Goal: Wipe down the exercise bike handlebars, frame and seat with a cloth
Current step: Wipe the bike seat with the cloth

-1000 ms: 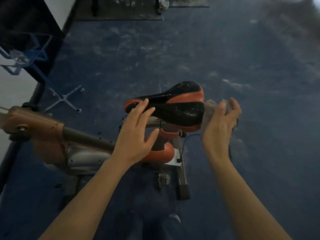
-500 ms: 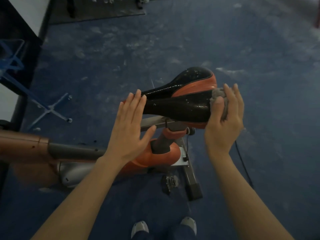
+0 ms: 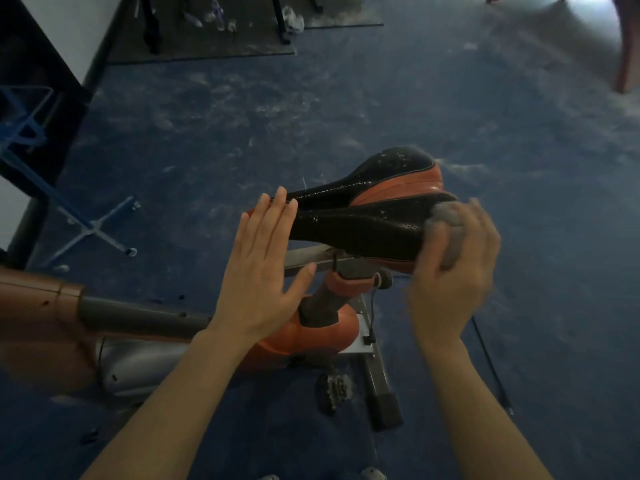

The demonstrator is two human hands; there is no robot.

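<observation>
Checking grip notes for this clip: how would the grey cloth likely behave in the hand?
The cloth likely is soft and floppy: it bunches under the right hand against the seat. Probably light, since curled fingers alone hold it.

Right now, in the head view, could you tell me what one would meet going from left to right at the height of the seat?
Blue metal stand → left hand, flat against the seat's narrow end → black and orange seat → grey cloth → right hand, gripping the cloth at the seat's wide end.
</observation>
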